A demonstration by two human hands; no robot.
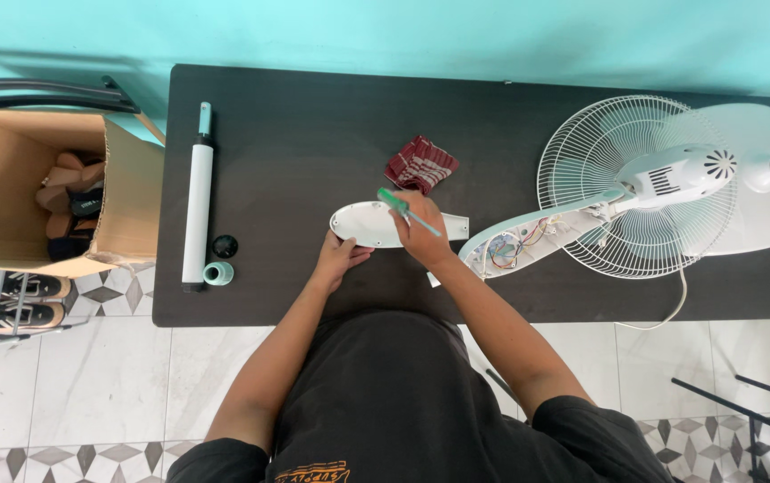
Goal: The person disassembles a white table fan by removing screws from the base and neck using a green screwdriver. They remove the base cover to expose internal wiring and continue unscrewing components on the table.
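My right hand point(421, 231) grips a green-handled screwdriver point(395, 202), its shaft angled down to the right over a white oval plastic cover point(362, 223) lying on the dark table point(295, 134). My left hand point(340, 253) rests on the cover's near edge, holding it down. Just right of my hands lies a dismantled white pedestal fan: an open mint-edged control housing with coloured wires point(510, 248), the motor point(676, 174) and the wire grille point(599, 152).
A white fan pole point(197, 210) lies at the table's left, with a mint ring point(218, 273) and a black knob point(225, 245) beside it. A red checked cloth point(421, 164) sits behind my hands. The white fan base point(769, 197) is far right. A cardboard box point(9, 192) stands off the left end.
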